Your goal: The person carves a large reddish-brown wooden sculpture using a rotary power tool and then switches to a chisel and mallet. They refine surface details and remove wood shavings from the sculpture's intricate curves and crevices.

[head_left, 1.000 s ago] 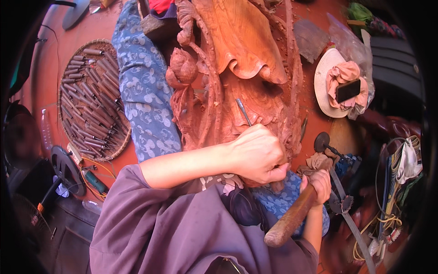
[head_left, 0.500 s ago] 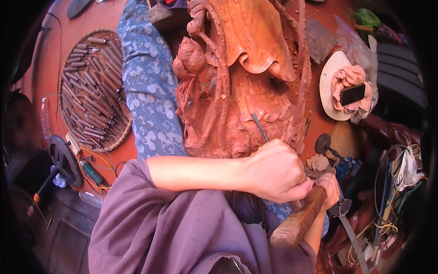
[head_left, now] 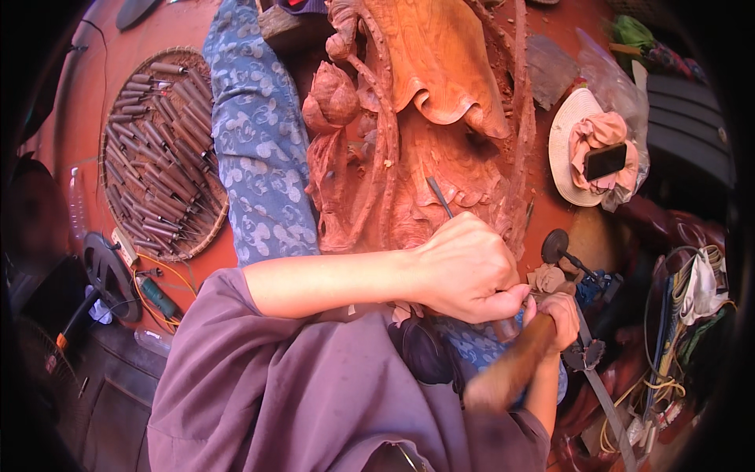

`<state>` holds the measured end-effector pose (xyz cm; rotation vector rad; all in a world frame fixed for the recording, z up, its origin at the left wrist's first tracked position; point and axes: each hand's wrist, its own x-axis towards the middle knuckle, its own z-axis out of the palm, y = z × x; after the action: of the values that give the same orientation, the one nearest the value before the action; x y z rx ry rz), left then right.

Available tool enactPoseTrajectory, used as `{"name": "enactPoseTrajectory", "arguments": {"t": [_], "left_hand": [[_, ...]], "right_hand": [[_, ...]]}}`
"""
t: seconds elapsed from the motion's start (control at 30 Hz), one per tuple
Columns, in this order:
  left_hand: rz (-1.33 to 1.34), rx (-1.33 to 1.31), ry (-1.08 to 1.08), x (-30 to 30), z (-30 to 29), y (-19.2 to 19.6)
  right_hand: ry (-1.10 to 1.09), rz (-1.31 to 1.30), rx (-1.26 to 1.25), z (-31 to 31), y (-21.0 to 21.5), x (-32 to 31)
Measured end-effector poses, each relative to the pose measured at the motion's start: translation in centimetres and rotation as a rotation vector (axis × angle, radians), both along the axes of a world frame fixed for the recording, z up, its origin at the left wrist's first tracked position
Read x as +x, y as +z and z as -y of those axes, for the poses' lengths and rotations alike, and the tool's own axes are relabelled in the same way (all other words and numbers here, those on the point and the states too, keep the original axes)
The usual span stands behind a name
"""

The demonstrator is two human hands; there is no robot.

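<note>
A large reddish wood carving with leaf and bud shapes lies in front of me on a blue patterned cloth. My left hand reaches across from the left and grips a chisel. The chisel's thin metal blade rests against the carving. My right hand sits just below and to the right of the left hand, closed on the handle of a wooden mallet. The mallet's head is blurred and points down-left toward my purple sleeve.
A round woven tray with several chisels lies at left on the red table. At right, a straw hat holds a pink cloth and a dark phone. Cables and tools crowd the lower right.
My left hand with the chisel has shifted slightly down and right along the carving. The mallet in my right hand has moved and is now blurred.
</note>
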<state>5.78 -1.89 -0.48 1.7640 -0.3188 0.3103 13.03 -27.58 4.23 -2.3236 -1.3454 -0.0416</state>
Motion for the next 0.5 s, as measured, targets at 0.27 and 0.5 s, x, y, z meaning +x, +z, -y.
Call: {"name": "enactPoseTrajectory", "arguments": {"t": [0.27,0.5], "left_hand": [[-0.016,-0.027,-0.007,-0.4,0.2,-0.7],[0.004,-0.013,-0.032,-0.4,-0.3,-0.7]], "right_hand": [[-0.034,0.016,0.014,-0.5,0.1,-0.6],[0.007,0.020,0.050,0.1,-0.8,-0.2]]}}
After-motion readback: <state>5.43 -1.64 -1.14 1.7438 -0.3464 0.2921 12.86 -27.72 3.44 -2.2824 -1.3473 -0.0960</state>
